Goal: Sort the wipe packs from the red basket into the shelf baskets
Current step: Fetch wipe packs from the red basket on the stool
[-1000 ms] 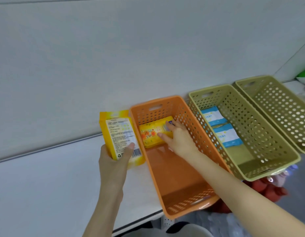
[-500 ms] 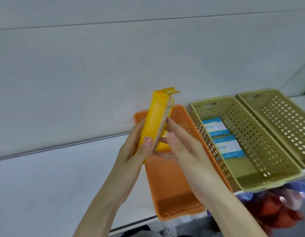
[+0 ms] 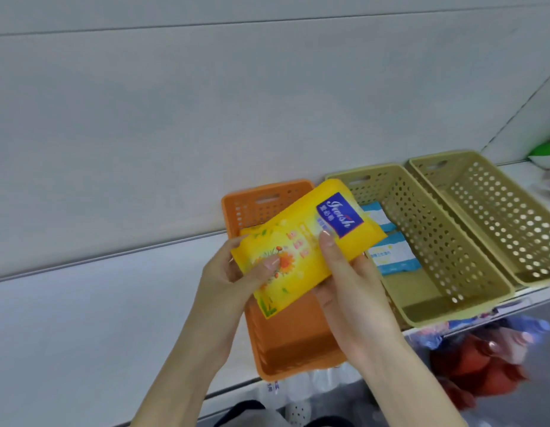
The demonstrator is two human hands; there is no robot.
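I hold a yellow wipe pack (image 3: 304,241) with a blue label and orange flowers, face up, over the orange basket (image 3: 289,340). My left hand (image 3: 233,272) grips its lower left end, thumb on the front. My right hand (image 3: 344,278) grips its right side, thumb pressed near the label. Another yellow pack (image 3: 252,231) lies at the far end of the orange basket, mostly hidden. Two blue-and-white wipe packs (image 3: 391,254) lie in the nearer olive basket (image 3: 428,266).
A second olive basket (image 3: 498,217) stands on the shelf at the right, with nothing visible inside. The white shelf (image 3: 82,318) runs left of the orange basket. Below the shelf edge, the red basket (image 3: 483,368) and plastic-wrapped goods show, blurred. A green item (image 3: 545,151) sits far right.
The pack was on edge between both hands half a second ago; it has been turned flat, face up. A second ago my left hand held it alone and my right hand was in the orange basket.
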